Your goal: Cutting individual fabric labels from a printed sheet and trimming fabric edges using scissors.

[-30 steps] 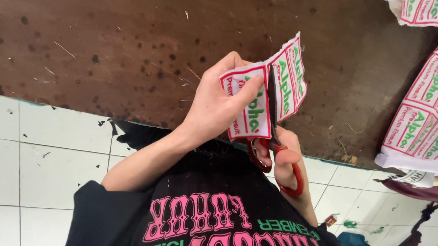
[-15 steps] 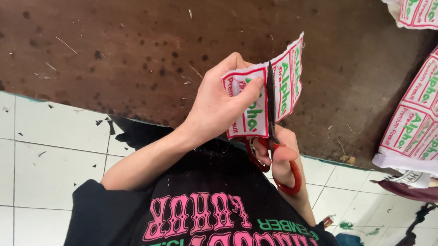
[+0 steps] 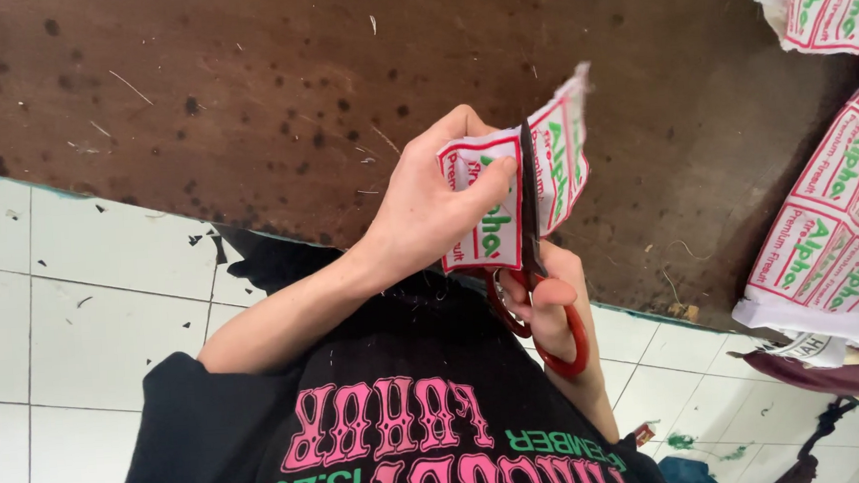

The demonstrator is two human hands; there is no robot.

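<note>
1. The left hand [image 3: 428, 207] sits at the centre of the frame, closed on a strip of printed labels [image 3: 505, 193]. The thumb presses the front face of the strip; the fingers wrap behind it.
2. The strip of printed labels is white with red borders and green and red print. It is held upright above the dark brown tabletop [image 3: 245, 94], clear of its surface.
3. The right hand [image 3: 555, 299] is just below the strip, lower centre of the frame. Its fingers are closed through the loops of red-handled scissors [image 3: 540, 294].
4. The dark scissor blades run upward through the middle of the strip, parting it into a left piece and a right piece.
5. Stacks of printed label sheets [image 3: 831, 240] lie on the tabletop at the right edge of the frame, well apart from the hands; more show at the upper right corner.
6. A white tiled floor [image 3: 60, 290] fills the lower left of the frame. A black shirt [image 3: 409, 419] with pink and green lettering fills the lower centre.
</note>
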